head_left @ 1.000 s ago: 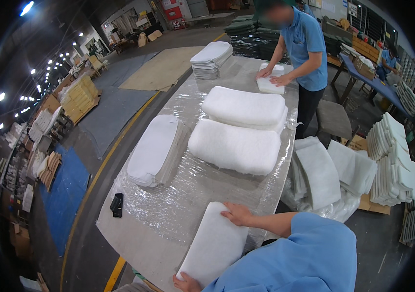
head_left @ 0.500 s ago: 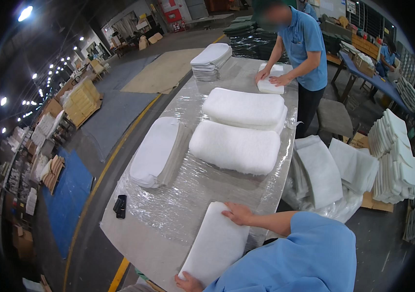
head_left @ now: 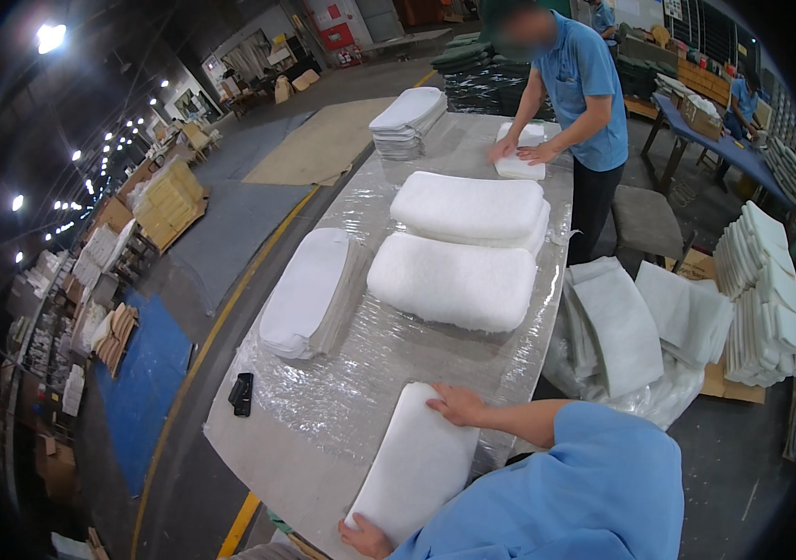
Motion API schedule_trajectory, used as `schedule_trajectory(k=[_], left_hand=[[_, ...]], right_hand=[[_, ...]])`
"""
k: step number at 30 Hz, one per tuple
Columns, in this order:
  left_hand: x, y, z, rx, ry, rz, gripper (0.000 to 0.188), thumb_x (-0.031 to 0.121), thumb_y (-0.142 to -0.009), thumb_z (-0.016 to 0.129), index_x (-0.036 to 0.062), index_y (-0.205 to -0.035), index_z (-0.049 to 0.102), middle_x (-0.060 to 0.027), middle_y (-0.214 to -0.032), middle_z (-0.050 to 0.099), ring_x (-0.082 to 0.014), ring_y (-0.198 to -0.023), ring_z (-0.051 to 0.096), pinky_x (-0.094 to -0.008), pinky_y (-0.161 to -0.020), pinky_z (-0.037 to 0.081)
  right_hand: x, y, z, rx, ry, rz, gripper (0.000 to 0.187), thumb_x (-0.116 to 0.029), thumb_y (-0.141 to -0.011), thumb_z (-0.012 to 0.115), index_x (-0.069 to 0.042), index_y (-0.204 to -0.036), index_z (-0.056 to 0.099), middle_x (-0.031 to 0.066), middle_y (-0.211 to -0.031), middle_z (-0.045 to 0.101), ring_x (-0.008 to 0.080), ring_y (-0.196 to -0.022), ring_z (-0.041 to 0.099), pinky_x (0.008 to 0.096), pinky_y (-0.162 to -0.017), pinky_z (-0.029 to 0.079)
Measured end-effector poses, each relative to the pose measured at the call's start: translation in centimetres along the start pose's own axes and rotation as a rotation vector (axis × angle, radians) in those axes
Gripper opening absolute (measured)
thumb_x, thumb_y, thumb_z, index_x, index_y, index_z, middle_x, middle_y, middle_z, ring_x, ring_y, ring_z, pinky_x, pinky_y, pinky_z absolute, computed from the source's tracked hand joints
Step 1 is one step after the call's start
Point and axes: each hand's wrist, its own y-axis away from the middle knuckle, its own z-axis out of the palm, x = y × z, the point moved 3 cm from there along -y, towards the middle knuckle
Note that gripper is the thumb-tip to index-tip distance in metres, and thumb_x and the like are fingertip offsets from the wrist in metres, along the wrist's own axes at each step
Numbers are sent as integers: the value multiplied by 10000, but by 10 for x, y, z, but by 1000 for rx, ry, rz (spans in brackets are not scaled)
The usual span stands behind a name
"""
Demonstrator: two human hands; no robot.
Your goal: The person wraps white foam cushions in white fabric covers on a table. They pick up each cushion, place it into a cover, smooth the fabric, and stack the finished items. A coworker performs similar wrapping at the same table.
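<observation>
A long white padding piece with a soft, fibrous look lies aslant at the near end of the table, close to my body. My left hand grips its near end, thumb on top and fingers curled at the edge. At the far end, my right hand holds the upper right edge, its fingers bent over the top. Beyond it are two thick white pads, a nearer one and a farther stack. To their left stands a stack of white rounded sheets.
The table is covered in clear plastic film. A small black object sits near its left edge. Another stack of sheets is at the far end. A co-worker presses a white pad there. White batting is piled at right.
The whole view has shifted slightly. Both hands keep the same hold on the padding piece, and the co-worker's hands have barely moved.
</observation>
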Motion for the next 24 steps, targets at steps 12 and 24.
schedule_trajectory(k=[12,24], left_hand=[[-8,-7,4,28,-201,-5,584,431,-1036,570,54,-1475,487,-238,-1373,526,-450,-1231,573,-535,-1022,493],[-9,-11,8,36,-201,5,562,414,-1033,573,42,-1449,503,-258,-1333,535,-465,-1172,594,-536,-977,512]], right_hand=[[-3,5,-4,18,-15,-21,642,-553,-1065,478,-103,-1522,492,249,-1383,644,433,-1283,606,525,-1080,472],[4,-2,2,44,-7,-43,643,-548,-1061,493,-94,-1516,497,254,-1394,633,437,-1287,600,529,-1074,472]])
